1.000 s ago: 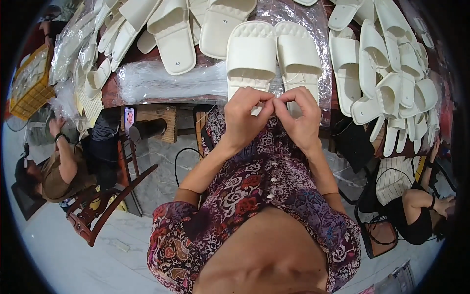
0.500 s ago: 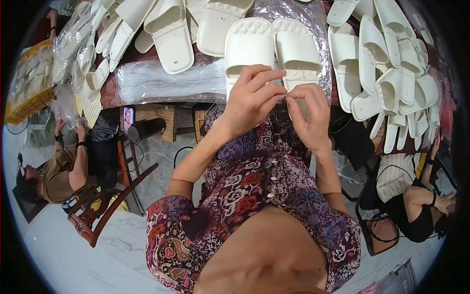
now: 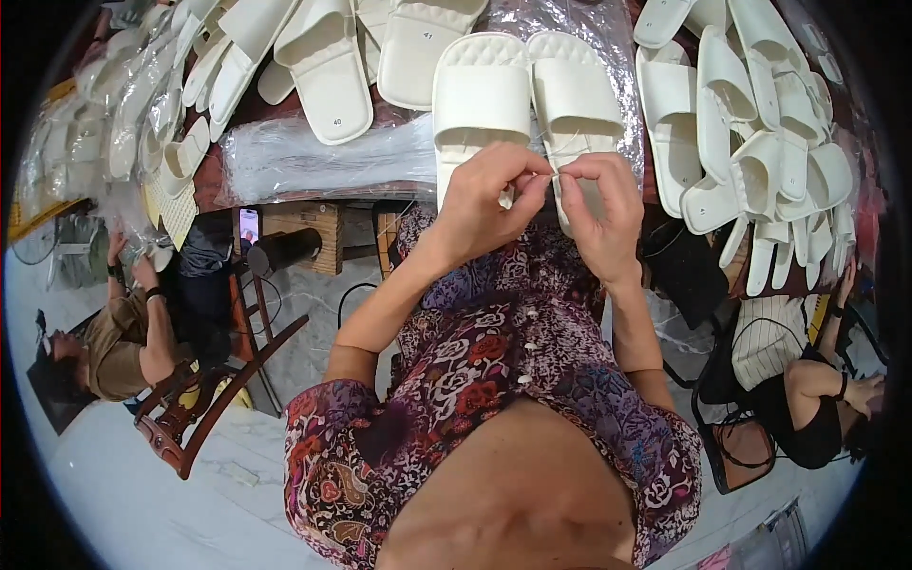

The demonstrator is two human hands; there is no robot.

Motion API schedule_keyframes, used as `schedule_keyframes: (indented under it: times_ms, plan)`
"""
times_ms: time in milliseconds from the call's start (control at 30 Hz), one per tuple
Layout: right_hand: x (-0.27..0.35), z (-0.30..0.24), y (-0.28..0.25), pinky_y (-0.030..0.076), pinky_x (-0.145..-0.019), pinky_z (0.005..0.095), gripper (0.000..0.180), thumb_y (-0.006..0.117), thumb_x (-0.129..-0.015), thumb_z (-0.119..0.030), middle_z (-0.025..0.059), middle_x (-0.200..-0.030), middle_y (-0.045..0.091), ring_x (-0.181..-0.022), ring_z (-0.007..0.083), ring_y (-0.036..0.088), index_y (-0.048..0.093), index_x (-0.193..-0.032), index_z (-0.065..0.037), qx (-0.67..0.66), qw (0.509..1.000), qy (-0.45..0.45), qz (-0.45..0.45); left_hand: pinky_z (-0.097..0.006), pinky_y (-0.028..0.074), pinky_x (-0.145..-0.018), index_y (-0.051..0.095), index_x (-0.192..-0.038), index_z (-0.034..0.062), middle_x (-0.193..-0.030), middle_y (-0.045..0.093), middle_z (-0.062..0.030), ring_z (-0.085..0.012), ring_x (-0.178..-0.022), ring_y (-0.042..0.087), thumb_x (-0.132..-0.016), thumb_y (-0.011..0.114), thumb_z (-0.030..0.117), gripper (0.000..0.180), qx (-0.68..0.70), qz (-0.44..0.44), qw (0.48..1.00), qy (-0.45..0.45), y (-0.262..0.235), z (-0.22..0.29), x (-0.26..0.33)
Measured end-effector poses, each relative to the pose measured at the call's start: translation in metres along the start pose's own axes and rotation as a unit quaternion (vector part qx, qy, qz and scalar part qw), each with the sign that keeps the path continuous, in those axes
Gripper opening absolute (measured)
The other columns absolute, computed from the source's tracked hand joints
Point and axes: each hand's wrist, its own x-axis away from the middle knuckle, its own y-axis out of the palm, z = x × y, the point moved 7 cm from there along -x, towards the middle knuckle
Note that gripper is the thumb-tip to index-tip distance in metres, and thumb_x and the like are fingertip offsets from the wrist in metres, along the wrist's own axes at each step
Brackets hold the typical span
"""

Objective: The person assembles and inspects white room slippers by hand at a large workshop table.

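Slippers are covering the wooden table [image 3: 285, 220] that is running across the top of the view — white slides lying loose, in heaps and in clear wrapping. Biggest among them is the heap of white slippers [image 3: 760, 152] piling up at the table's right end, several leaning on one another. At the table's left end, bagged slippers [image 3: 133, 114] are stacking toward the rim, and a sheet of clear plastic [image 3: 323, 157] is lying along the near edge between them and the middle. Loose single slides [image 3: 328, 66] are resting sole-up at the far side of the table.

Sitting side by side at the near edge of the table's middle is the pair of white quilted slippers [image 3: 522, 95], toes pointing away from the person. Both hands are hovering just over the heels of that pair. The left hand [image 3: 489, 199] is curling narrowly, thumb and forefinger pinching something small and pale — too small to tell what. The right hand [image 3: 598, 214] is meeting it fingertip to fingertip, likewise pinched shut on the same small thing, over the heel of the right slipper.

Below the table's left end, another person [image 3: 114, 332] is sitting on a wooden chair [image 3: 204, 399]; below its right end, a second seated person [image 3: 807, 380] is bending forward.
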Motion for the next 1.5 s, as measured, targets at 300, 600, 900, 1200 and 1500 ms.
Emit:
schedule_keyframes:
  times_ms: [300,600,900,1200,1500]
  plan:
    - [-0.001,0.0,0.001,0.048,-0.074,0.0387,0.011,0.071,-0.082,-0.005,0.0104,-0.087,0.063,-0.083,0.0297,0.061,0.064,-0.09,-0.004,0.009,0.999,-0.005,0.034,-0.022,0.039,-0.053,0.069,-0.093,0.0026,-0.065,0.052,0.0013,-0.0045,-0.059,0.045,-0.085,0.07,0.0,0.009,0.029,0.032,0.998,-0.04,0.003,-0.003,0.0]
    - [-0.001,-0.004,-0.001,0.047,-0.071,0.039,0.012,0.071,-0.078,-0.002,0.0111,-0.085,0.062,-0.081,0.0311,0.06,0.063,-0.087,-0.004,0.072,0.994,-0.059,0.061,-0.034,0.05,-0.059,0.067,-0.095,0.001,-0.075,0.061,-0.0112,-0.0255,-0.063,0.06,-0.082,0.068,-0.003,0.014,-0.017,0.033,0.999,-0.023,0.005,0.005,-0.002]
    - [0.006,0.035,0.017,0.047,-0.078,0.0261,0.011,0.066,-0.094,-0.009,0.0049,-0.082,0.063,-0.081,0.0106,0.058,0.064,-0.093,0.002,-0.213,0.954,0.199,-0.07,-0.028,0.042,-0.051,0.072,-0.097,0.004,-0.071,0.059,-0.0061,-0.0142,-0.053,0.049,-0.08,0.069,-0.006,0.02,-0.042,0.043,0.995,0.078,0.002,0.009,-0.004]
    - [0.002,0.022,0.015,0.048,-0.078,0.0311,0.008,0.066,-0.093,-0.007,0.0097,-0.091,0.064,-0.085,0.0212,0.062,0.065,-0.095,0.001,-0.114,0.984,0.125,-0.049,-0.023,0.026,-0.045,0.075,-0.097,0.0094,-0.053,0.036,0.0046,-0.0027,-0.049,0.032,-0.082,0.075,0.003,0.015,-0.032,0.04,0.998,-0.045,-0.002,-0.006,-0.001]
    - [-0.003,0.016,0.011,0.049,-0.078,0.0346,0.011,0.071,-0.086,-0.008,0.0106,-0.092,0.064,-0.087,0.0267,0.064,0.066,-0.095,-0.002,-0.086,0.993,0.079,-0.005,-0.02,0.024,-0.049,0.074,-0.095,0.0054,-0.056,0.032,0.0103,0.0007,-0.054,0.03,-0.089,0.072,0.007,0.007,0.04,0.049,0.987,-0.15,-0.004,-0.019,0.003]
